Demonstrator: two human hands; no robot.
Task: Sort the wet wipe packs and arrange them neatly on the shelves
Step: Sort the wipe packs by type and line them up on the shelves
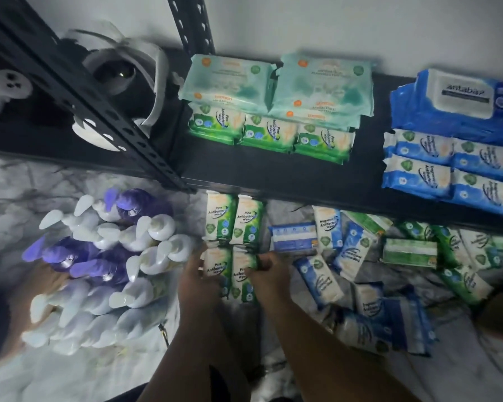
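On the floor below the shelf edge lie several green pine wipe packs in a two-by-two block. My left hand holds the near left green pack by its left side. My right hand grips the near right green pack from the right. To the right, loose blue wipe packs and green ones lie scattered on the floor. On the black shelf stand a row of green pine packs under pale teal packs, and blue packs at the right.
A cluster of pump bottles, purple and white, lies on the marble floor left of my hands. A black slotted shelf post runs diagonally at upper left, with white headset gear behind it. A large blue lidded pack tops the right stack.
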